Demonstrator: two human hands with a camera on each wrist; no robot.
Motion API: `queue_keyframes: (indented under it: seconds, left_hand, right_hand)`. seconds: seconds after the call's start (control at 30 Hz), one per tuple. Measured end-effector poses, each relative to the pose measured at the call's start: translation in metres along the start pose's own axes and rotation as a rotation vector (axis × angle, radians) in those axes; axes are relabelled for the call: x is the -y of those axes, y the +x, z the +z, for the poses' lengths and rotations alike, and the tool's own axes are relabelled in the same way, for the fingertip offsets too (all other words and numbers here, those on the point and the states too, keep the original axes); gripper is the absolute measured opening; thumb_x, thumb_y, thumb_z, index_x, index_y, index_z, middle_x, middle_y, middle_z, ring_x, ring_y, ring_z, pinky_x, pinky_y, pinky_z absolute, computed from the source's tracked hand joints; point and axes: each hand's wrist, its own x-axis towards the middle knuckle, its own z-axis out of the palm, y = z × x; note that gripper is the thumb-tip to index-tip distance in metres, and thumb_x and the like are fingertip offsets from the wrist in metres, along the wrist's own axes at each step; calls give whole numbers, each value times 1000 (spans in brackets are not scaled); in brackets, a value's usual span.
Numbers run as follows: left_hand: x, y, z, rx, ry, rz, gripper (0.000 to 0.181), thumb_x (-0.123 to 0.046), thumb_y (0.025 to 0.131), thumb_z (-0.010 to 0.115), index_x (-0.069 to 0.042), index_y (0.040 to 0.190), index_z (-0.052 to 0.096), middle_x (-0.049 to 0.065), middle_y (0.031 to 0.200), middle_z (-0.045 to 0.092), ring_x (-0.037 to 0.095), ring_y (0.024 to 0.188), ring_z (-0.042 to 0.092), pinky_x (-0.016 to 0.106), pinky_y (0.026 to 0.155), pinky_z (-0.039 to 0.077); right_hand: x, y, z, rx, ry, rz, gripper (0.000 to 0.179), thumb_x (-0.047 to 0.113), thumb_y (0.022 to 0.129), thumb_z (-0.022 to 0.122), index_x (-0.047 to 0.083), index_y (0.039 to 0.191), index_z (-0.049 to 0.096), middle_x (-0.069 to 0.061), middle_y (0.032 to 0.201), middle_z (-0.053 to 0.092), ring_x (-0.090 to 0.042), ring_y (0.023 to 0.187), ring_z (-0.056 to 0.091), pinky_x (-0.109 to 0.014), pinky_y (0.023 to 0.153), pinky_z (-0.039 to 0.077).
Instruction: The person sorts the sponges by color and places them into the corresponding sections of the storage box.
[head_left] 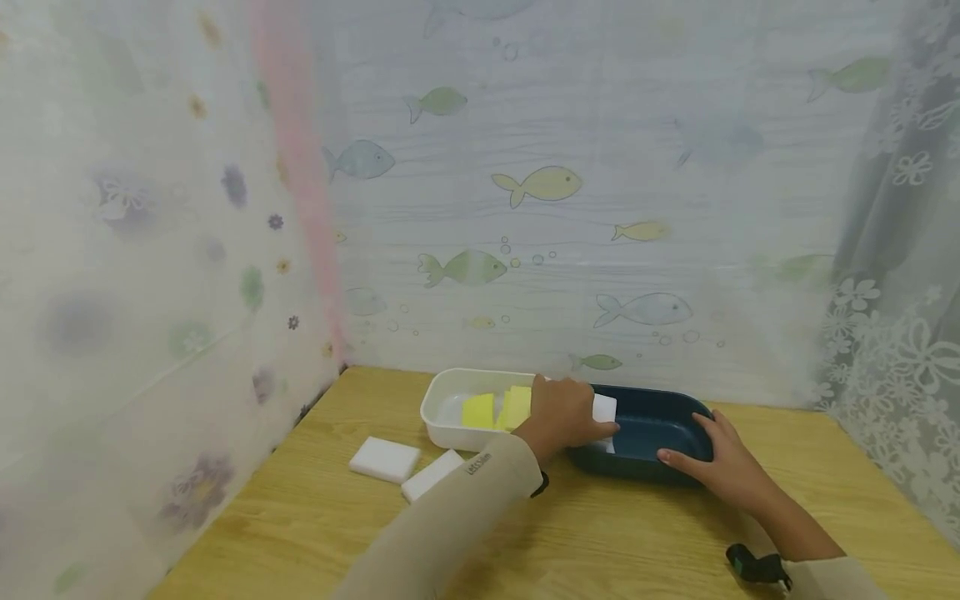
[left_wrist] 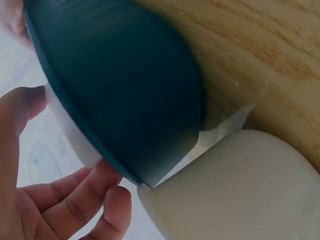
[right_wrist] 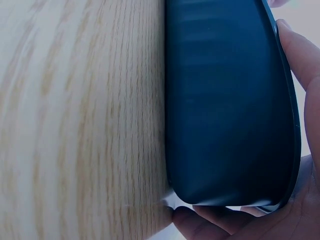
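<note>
My left hand (head_left: 566,408) is over the near-left end of a dark blue container (head_left: 651,427). Between its thumb and fingers it pinches a white sponge block (head_left: 604,408), part of which shows above the rim in the left wrist view, white block (left_wrist: 75,132). My right hand (head_left: 723,462) grips the right end of the dark blue container, thumb along the near rim and fingers round the end wall; the right wrist view shows the container's side (right_wrist: 225,105) close up. A white container (head_left: 442,433) stands against its left, with yellow sponge pieces (head_left: 478,411) inside.
Two white sponge blocks lie on the wooden table in front of the white container, one white block (head_left: 385,459) left of the other block (head_left: 433,475), which my left sleeve partly covers. A fish-patterned curtain (head_left: 540,250) hangs behind the table.
</note>
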Motion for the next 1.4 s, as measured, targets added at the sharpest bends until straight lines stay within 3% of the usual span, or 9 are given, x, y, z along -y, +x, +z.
queue_keyframes:
  seconds: [0.2, 0.47, 0.63, 0.73, 1.0, 1.2, 1.4]
  left_hand:
    - [-5, -4, 1, 39, 56, 2, 64, -87, 84, 52, -28, 67, 65, -10, 63, 60, 11, 66, 57, 44, 82, 48]
    - [-5, -7, 1, 28, 80, 9, 65, -90, 83, 51, -28, 72, 68, -10, 63, 62, 11, 63, 56, 43, 80, 46]
    - [-5, -9, 0, 29, 79, 12, 67, -90, 82, 52, -26, 85, 71, -9, 71, 64, 12, 65, 57, 39, 73, 45]
    - [-4, -10, -2, 28, 46, 16, 66, -88, 83, 53, -25, 91, 70, -8, 76, 64, 12, 66, 56, 39, 72, 45]
    - [8, -12, -1, 29, -56, 7, 63, -85, 86, 54, -23, 79, 67, -8, 72, 59, 12, 60, 54, 37, 58, 46]
    - [23, -23, -9, 47, -154, -18, 61, -81, 88, 56, -22, 76, 65, -7, 75, 57, 12, 61, 54, 32, 50, 42]
    - [44, -37, -17, 42, -266, -57, 53, -75, 90, 60, -23, 97, 72, -11, 95, 67, 9, 74, 59, 31, 55, 45]
  right_hand:
    - [0, 1, 3, -8, -2, -7, 110, 60, 95, 66, -10, 161, 13, -43, 163, -6, -72, 140, 15, -85, 98, 30]
    - [2, 1, 3, -11, 6, -5, 111, 60, 95, 67, -9, 161, 12, -44, 163, -6, -72, 141, 14, -85, 99, 28]
    - [1, 1, 2, -7, 3, -4, 111, 60, 95, 66, -10, 161, 11, -44, 162, -7, -73, 140, 14, -85, 99, 28]
    - [1, 1, 2, -4, 2, 3, 111, 61, 95, 66, -9, 162, 11, -44, 162, -8, -72, 141, 14, -85, 99, 28]
    - [0, 1, 2, -2, 8, 5, 112, 61, 95, 66, -9, 162, 11, -44, 162, -8, -72, 141, 13, -85, 99, 28]
    - [1, 0, 3, -4, 13, -4, 111, 61, 95, 66, -9, 162, 11, -43, 163, -8, -72, 141, 14, -84, 99, 28]
    - [0, -1, 0, -12, 13, -15, 111, 61, 95, 66, -8, 162, 11, -43, 163, -9, -72, 141, 12, -85, 98, 27]
